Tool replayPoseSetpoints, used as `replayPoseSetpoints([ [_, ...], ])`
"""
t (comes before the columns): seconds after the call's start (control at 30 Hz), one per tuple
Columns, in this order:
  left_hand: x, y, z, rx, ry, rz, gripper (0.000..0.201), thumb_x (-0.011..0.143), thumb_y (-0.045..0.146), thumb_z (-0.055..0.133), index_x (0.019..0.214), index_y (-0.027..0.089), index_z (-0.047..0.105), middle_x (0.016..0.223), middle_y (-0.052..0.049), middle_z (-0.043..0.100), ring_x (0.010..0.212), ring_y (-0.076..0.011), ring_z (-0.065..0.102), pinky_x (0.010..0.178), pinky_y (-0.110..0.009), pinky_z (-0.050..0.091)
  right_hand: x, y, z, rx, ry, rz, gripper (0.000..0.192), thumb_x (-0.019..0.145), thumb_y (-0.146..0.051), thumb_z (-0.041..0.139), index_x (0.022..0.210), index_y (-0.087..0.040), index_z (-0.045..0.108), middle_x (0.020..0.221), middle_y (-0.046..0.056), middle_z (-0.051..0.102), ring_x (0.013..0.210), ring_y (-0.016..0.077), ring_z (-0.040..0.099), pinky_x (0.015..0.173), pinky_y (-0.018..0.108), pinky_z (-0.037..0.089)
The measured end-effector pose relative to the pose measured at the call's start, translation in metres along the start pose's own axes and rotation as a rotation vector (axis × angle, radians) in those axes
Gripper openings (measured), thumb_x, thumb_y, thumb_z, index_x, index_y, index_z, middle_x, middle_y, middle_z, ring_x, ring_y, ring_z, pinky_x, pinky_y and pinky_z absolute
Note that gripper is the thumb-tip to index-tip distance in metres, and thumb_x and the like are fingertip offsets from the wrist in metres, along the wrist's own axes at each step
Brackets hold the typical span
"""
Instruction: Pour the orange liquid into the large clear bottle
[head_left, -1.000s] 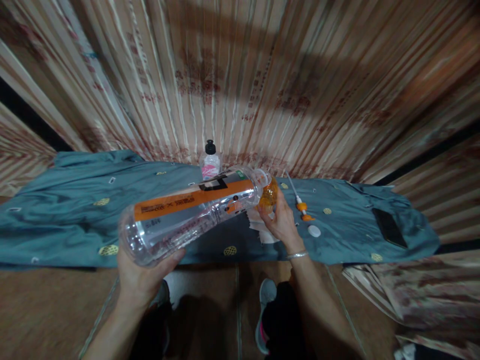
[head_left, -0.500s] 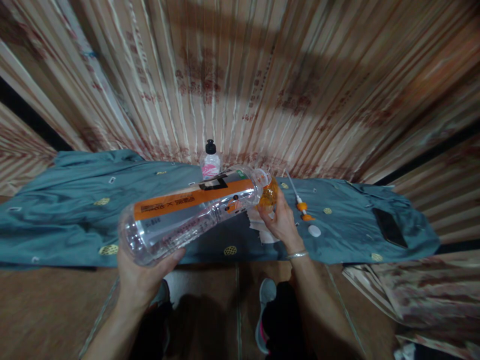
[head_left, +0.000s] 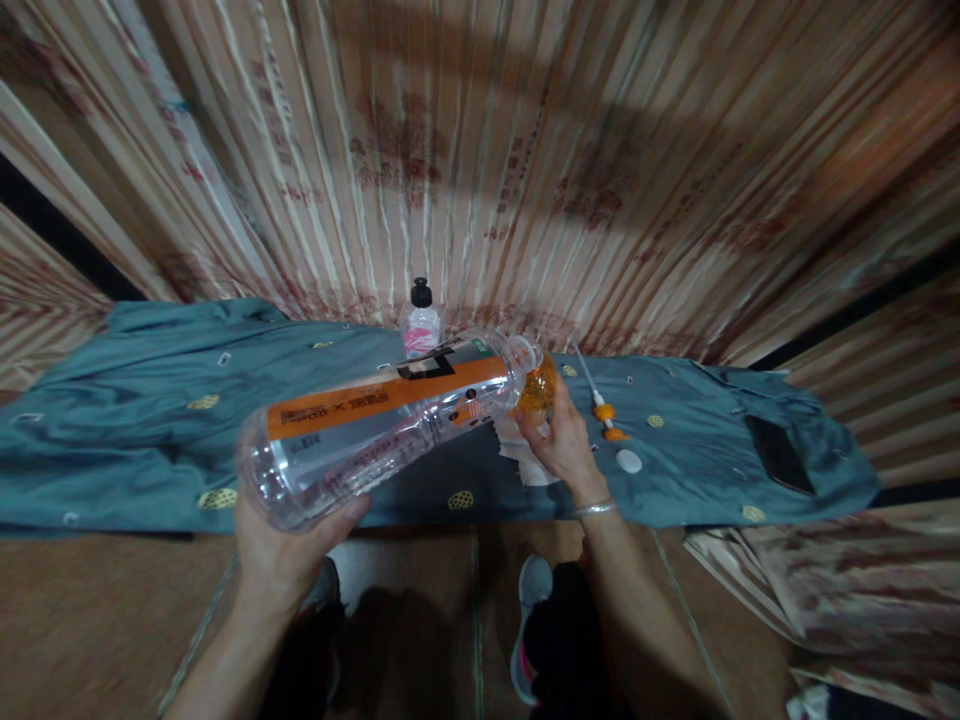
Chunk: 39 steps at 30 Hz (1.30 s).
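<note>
My left hand grips the base of a large clear plastic bottle with an orange and grey label. The bottle is tilted, its neck pointing right and slightly up in the view. At that neck, my right hand is closed around a small amber bottle; the two mouths meet or overlap, though I cannot tell how exactly. Crumpled white tissue lies under the right hand. An orange pump head with a white tube and a round white cap lie just right of it.
A clear squeeze bottle with a black cap stands behind the large bottle. Toward the right end of the green cloth lies a black phone. A striped curtain hangs right behind the cloth-covered surface.
</note>
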<state>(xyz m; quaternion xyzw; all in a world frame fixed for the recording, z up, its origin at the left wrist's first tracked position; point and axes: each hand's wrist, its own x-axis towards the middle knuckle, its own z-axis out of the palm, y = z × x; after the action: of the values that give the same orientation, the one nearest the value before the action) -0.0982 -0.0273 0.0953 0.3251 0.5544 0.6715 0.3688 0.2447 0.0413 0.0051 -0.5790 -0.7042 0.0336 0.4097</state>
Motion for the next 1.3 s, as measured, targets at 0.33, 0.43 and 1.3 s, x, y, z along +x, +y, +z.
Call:
replayPoseSetpoints([
  [0.33,0.000,0.000,0.001,0.012,0.016,-0.015,0.112,0.012,0.028,0.106,0.117,0.025,0.070,0.114,-0.010,0.081,0.111,-0.0472,0.079,0.109,-0.074,0.062,0.000,-0.003,0.000,-0.019,0.014,0.005,0.086,0.107,-0.056,0.074,0.176,-0.018,0.042,0.167,0.025,0.069,0.156,0.0407,0.070,0.129,0.065,0.061],
  [0.43,-0.002,0.007,0.006,0.024,0.022,-0.048,0.115,0.008,0.030,0.106,0.116,0.024,0.068,0.117,-0.012,0.079,0.119,-0.0538,0.077,0.114,-0.080,0.058,0.000,-0.003,0.000,-0.021,0.014,0.007,0.088,0.106,-0.058,0.075,0.176,-0.018,0.041,0.168,0.026,0.068,0.157,0.0411,0.068,0.130,0.065,0.060],
  [1.3,-0.002,0.009,0.007,-0.017,0.063,-0.086,0.130,0.007,0.019,0.098,0.132,0.020,0.063,0.136,-0.024,0.079,0.147,-0.0661,0.063,0.132,-0.086,0.038,0.000,-0.002,-0.003,-0.005,-0.001,0.016,0.088,0.106,-0.059,0.074,0.177,-0.017,0.042,0.170,0.025,0.067,0.159,0.0410,0.067,0.131,0.065,0.058],
])
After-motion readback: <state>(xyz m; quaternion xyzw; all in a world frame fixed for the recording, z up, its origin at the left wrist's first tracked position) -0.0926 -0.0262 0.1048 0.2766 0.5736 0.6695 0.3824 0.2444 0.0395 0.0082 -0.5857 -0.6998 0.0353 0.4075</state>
